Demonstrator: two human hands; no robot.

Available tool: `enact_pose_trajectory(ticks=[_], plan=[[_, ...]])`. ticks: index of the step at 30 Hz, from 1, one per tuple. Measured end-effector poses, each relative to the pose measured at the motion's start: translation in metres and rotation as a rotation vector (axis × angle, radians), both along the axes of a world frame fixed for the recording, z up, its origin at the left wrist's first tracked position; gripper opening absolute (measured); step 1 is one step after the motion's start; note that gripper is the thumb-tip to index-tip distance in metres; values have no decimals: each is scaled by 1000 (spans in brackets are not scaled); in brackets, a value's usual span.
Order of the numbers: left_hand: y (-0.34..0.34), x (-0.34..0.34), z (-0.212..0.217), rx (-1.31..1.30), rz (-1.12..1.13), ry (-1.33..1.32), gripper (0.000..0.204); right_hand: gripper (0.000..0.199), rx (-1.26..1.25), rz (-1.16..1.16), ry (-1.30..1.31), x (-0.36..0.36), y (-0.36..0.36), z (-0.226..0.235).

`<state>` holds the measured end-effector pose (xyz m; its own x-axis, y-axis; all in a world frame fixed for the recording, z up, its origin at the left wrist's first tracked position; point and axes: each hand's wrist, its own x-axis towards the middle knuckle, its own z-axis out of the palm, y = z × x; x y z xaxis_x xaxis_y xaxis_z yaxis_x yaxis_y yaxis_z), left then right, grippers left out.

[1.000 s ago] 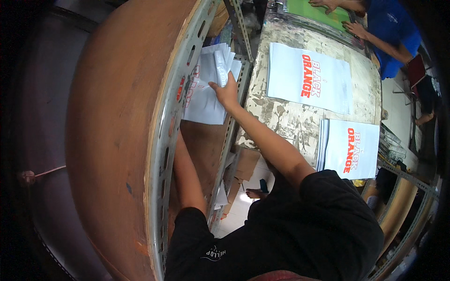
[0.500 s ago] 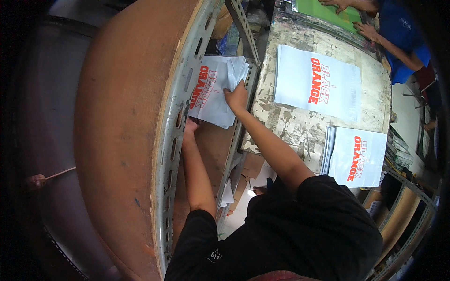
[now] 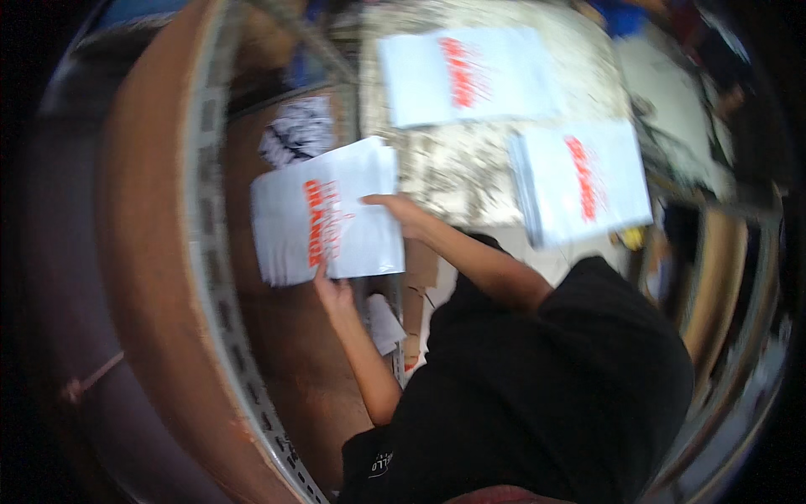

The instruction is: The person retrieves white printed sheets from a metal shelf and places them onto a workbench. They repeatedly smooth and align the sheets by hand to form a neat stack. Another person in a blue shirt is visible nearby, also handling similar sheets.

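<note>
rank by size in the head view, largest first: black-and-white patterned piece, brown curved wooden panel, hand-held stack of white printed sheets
1. Brown curved wooden panel
2. Hand-held white printed stack
3. Black-and-white patterned piece

Two white printed piles (image 3: 588,185) lie on the blotched table (image 3: 453,172), a patterned bundle (image 3: 300,130) on the shelf (image 3: 281,361).

Motion blur smears the red lettering (image 3: 315,223) on the hand-held stack of white printed sheets (image 3: 282,214), whose layers I cannot count from my remote post. The stack hides fingers of the right hand (image 3: 405,217) beneath it, while the upper edge crops the worn worktable (image 3: 462,181) and a co-worker's blue shirt (image 3: 620,18).
</note>
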<state>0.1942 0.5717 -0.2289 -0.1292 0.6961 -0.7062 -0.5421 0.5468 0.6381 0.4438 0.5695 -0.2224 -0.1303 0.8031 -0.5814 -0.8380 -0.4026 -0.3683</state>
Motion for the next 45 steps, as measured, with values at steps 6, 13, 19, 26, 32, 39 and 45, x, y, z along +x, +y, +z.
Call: enact_pose_trajectory(ticks=[6, 13, 19, 26, 32, 39, 45], plan=[[-131, 7, 16, 180, 23, -324, 41, 52, 72, 11, -656, -18, -85, 5], [-246, 10, -61, 450, 215, -1182, 89, 44, 317, -6, -974, 35, -207, 167], [-267, 73, -61, 417, -417, -1237, 96, 59, 273, 67, -852, 133, -321, 234], [-240, 171, 20, 291, -1009, -229, 66, 60, 94, -84, -1004, 262, -419, 233], [-231, 281, 37, 483, -908, 164, 61, 57, -90, -137, -1119, 384, -432, 111], [-191, 365, 56, 439, -901, 230, 50, 58, -85, -111, -1040, 467, -382, 63], [-176, 385, -17, 636, -1028, 1251, 80, 80, -471, 219, -1927, 479, -352, -13]])
